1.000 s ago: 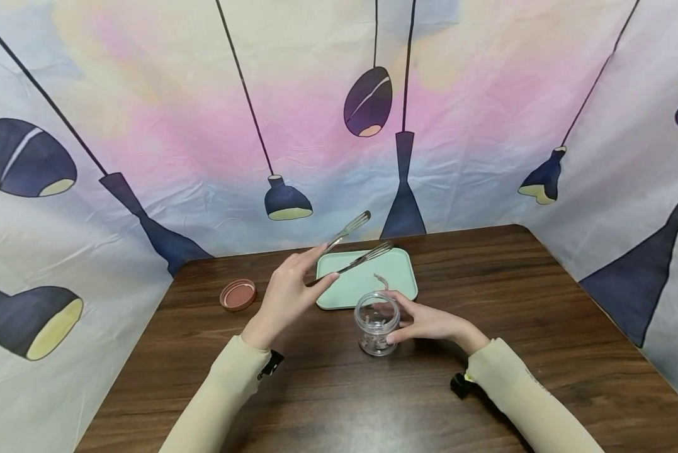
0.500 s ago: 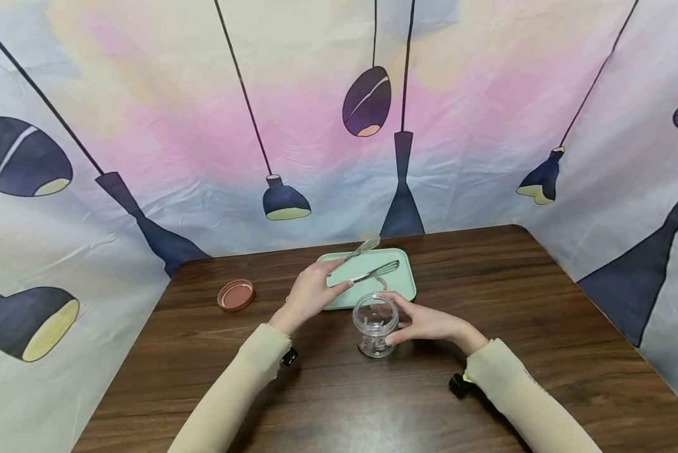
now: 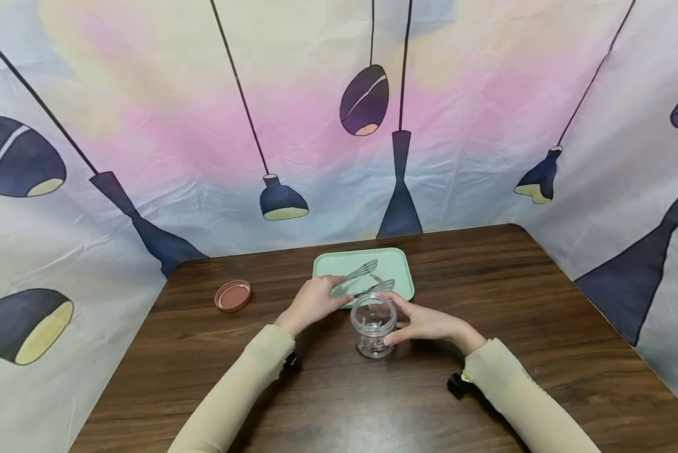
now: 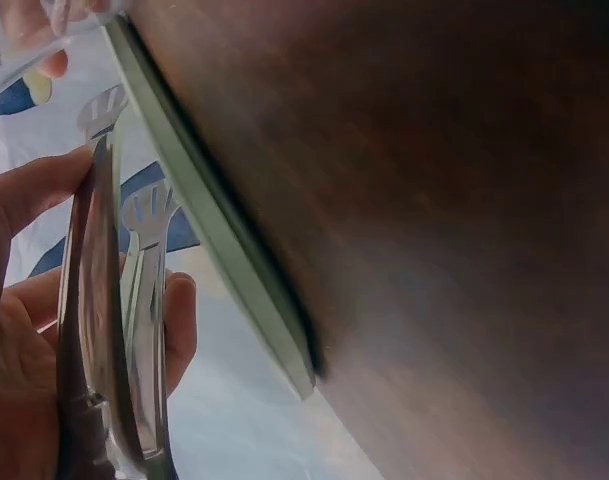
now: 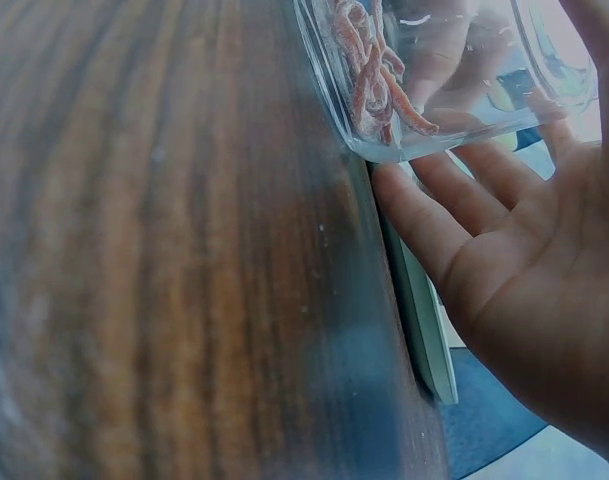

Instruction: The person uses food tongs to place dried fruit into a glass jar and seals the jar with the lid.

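Note:
My left hand [image 3: 315, 301] holds metal tongs [image 4: 99, 290] with slotted ends, thumb on one arm and fingers on the other. Their tips are spread, low over the pale green tray [image 3: 398, 263], on either side of a small reddish-brown strip [image 3: 376, 278]. Whether the tips touch the strip cannot be told. A clear jar [image 3: 367, 330] without its lid stands upright just in front of the tray. My right hand [image 3: 429, 322] grips the jar's right side, thumb in front and fingers behind. In the right wrist view, several reddish strips [image 5: 369, 85] lie inside it.
A reddish-brown round lid [image 3: 233, 296] lies on the dark wooden table [image 3: 486, 283], left of the tray. Behind the table hangs a cloth [image 3: 214, 138] printed with lamps. The tray's raised rim [image 4: 204, 235] shows in the left wrist view.
My left hand has lowered the tongs from above the tray, bringing their spread tips down around the strip and closer together. The right hand and the jar have stayed in place.

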Demonstrator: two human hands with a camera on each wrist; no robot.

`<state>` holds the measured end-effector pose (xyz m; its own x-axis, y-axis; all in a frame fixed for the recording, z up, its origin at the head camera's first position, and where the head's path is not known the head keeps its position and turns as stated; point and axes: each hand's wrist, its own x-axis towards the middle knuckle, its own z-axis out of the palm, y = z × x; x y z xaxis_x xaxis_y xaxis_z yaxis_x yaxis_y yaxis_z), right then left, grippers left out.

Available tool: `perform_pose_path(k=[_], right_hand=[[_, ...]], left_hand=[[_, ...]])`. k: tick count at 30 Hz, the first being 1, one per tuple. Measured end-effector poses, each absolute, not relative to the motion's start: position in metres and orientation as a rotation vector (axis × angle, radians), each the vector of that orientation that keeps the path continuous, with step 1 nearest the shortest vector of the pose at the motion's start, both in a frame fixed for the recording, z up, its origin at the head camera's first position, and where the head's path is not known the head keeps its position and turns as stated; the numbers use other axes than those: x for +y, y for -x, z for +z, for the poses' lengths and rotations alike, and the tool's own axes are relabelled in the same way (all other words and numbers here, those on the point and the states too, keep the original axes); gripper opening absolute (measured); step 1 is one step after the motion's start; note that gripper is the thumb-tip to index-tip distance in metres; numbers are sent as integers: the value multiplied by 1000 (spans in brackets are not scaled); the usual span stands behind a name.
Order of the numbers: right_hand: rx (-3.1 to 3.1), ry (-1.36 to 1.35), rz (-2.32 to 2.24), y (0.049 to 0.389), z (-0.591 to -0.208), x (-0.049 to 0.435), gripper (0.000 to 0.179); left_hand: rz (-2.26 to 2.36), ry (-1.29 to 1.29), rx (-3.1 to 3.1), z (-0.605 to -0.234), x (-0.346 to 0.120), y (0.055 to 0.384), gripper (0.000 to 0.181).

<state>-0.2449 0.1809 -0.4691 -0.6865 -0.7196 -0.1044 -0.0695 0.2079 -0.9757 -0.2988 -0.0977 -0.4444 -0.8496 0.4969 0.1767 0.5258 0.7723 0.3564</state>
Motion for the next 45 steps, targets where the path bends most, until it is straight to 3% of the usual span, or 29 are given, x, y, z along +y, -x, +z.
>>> perform_pose_path(k=[12, 21, 38, 45], right_hand=[[1905, 746, -1547, 246, -466, 180, 95], [1927, 743, -1538, 245, -467, 181, 95], [1904, 724, -1559, 241, -472, 181, 93], [1904, 740, -1553, 243, -467, 180, 94]], left_hand=[[-537, 812, -2916, -444, -99, 299, 64], [-487, 799, -2850, -444, -96, 294, 46], [-403, 777, -2814, -443, -92, 291, 34], [-463, 736, -2799, -441, -94, 292, 20]])
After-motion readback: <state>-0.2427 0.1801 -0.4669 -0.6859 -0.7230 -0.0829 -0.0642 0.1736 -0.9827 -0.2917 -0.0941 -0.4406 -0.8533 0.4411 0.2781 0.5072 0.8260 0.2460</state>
